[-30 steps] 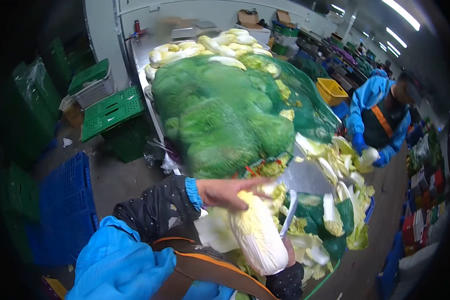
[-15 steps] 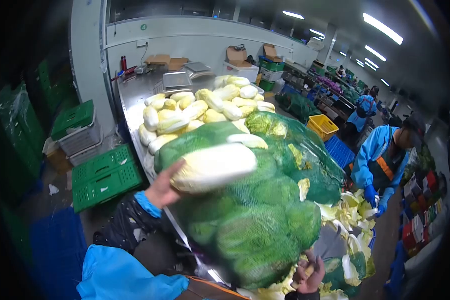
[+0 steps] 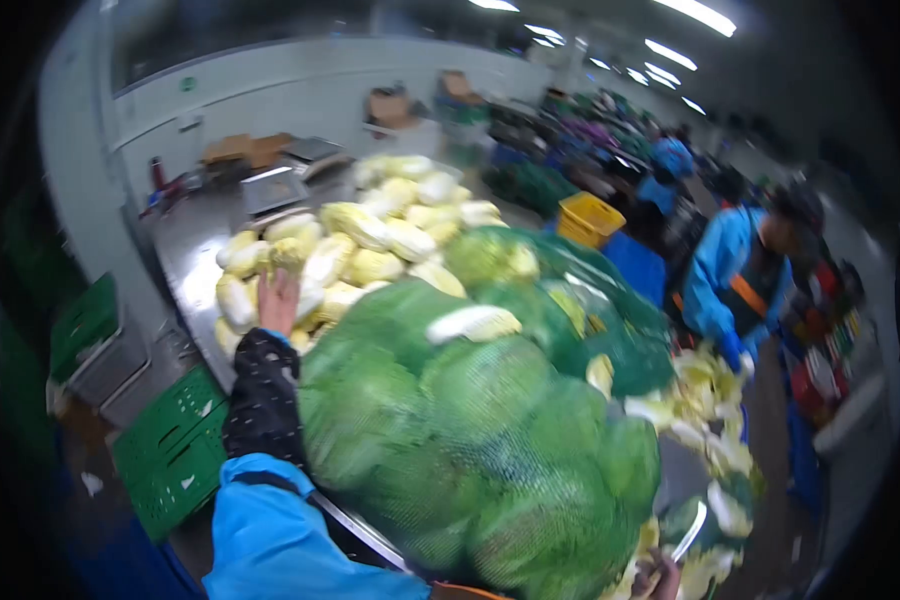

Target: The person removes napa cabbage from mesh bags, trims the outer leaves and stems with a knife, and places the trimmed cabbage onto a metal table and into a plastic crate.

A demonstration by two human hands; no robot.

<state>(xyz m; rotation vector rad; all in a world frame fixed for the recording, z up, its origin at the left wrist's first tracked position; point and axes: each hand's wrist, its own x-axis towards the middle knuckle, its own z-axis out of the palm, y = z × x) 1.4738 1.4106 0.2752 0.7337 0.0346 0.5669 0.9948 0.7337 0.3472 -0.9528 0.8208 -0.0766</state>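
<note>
My left hand (image 3: pixel 278 300) reaches onto a pile of trimmed napa cabbages (image 3: pixel 355 225), its fingers stretched out against the near end of one cabbage (image 3: pixel 288 254). At the bottom right, my right hand (image 3: pixel 658 578) is closed around a knife (image 3: pixel 690 532), its pale blade pointing up; the handle is mostly hidden. Between my hands bulges a green mesh sack (image 3: pixel 490 400) full of cabbages. A single pale napa cabbage (image 3: pixel 474 324) lies on top of the sack.
Loose leaves (image 3: pixel 710 400) cover the right side, where a co-worker (image 3: pixel 735 270) in blue sleeves and gloves stands. Behind are a yellow crate (image 3: pixel 588 220) and a scale (image 3: pixel 274 190) on the metal table (image 3: pixel 185 240). Green crates (image 3: pixel 170 450) stand at lower left.
My left hand has carried the napa cabbage from above the sack to the pile at the far left and no longer grips it. The knife blade now shows at my right hand. The view has shifted.
</note>
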